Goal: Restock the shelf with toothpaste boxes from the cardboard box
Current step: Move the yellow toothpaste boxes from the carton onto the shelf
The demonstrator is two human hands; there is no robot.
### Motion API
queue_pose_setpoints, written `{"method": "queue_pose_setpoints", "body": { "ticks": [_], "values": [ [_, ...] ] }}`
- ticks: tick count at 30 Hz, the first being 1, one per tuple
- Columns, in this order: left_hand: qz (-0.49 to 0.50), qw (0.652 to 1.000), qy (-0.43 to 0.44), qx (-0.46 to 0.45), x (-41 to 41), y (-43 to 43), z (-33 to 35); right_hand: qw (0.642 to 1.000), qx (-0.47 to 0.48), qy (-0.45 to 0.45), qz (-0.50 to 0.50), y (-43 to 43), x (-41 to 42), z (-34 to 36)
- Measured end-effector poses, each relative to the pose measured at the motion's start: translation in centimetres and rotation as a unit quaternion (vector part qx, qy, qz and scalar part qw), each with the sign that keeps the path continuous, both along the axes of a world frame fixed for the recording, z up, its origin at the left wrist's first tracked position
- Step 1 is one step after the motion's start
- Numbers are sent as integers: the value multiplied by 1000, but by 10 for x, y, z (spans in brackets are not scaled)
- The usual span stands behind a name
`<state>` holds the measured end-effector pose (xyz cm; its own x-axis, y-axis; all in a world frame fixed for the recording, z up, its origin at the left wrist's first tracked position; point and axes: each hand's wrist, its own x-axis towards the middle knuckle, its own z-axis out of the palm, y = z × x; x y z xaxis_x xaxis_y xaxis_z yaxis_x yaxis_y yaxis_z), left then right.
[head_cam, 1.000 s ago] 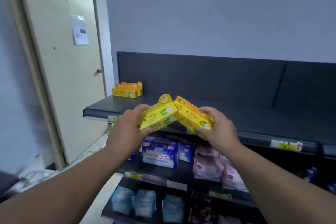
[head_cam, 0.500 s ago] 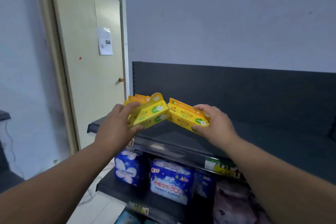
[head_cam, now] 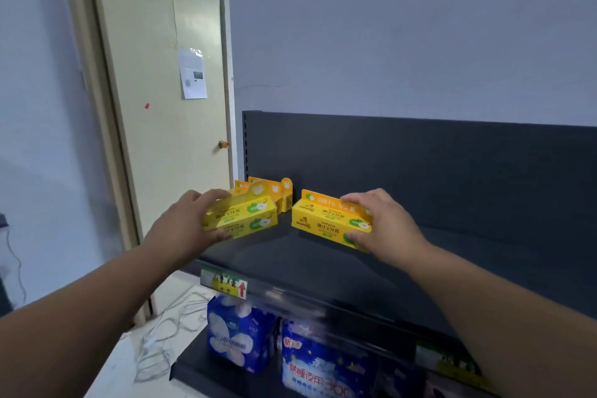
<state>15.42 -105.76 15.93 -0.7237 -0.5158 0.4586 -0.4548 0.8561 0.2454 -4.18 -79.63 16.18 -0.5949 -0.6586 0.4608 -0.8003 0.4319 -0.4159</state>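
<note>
Gripping one yellow cardboard toothpaste box (head_cam: 241, 220) in left hand (head_cam: 190, 224), a second yellow box (head_cam: 326, 222) in right hand (head_cam: 386, 227), at the dark metal shelf (head_cam: 290, 260). Set flat, slide back beside stocked yellow boxes (head_cam: 280, 192) beyond left hand.

The left toothpaste box (head_cam: 240, 219), yellow with green apple graphics, is held tilted low over the dark top shelf (head_cam: 307, 257) by the left hand (head_cam: 189, 224). The right toothpaste box (head_cam: 328, 223), print inverted, is held beside it, apart, by the right hand (head_cam: 389, 226). Stocked boxes (head_cam: 274, 191) stand at the rear left corner.
</note>
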Motion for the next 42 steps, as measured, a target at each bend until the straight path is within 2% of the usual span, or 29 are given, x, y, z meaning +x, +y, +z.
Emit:
{"method": "queue_pose_setpoints", "body": {
  "ticks": [5, 14, 22, 26, 30, 34, 39, 42],
  "values": [
    [-45, 997, -65, 11, -19, -63, -3, 999, 28, -4, -26, -33, -12, 6],
    [-132, 980, -132, 61, -55, -156, -8, 989, 116, -88, 19, -85, -11, 12],
    [-269, 950, -90, 128, -97, -184, -19, 983, 95, -152, 27, -135, 6, -6],
    [-271, 950, -45, 147, -109, -193, -20, 983, 77, -168, 0, -150, 6, -10],
    [-249, 927, 19, 281, -107, -200, -21, 985, 81, -138, -57, -160, 3, -12],
    [-247, 899, 21, 362, -104, -201, -20, 985, 71, -143, -71, -182, 7, -17],
    [-252, 894, 8, 369, -101, -195, -20, 985, 49, -137, -97, -212, 14, -25],
    [-246, 908, 4, 338, -101, -194, -23, 982, 37, -160, -89, -214, 17, -26]
  ]
}}
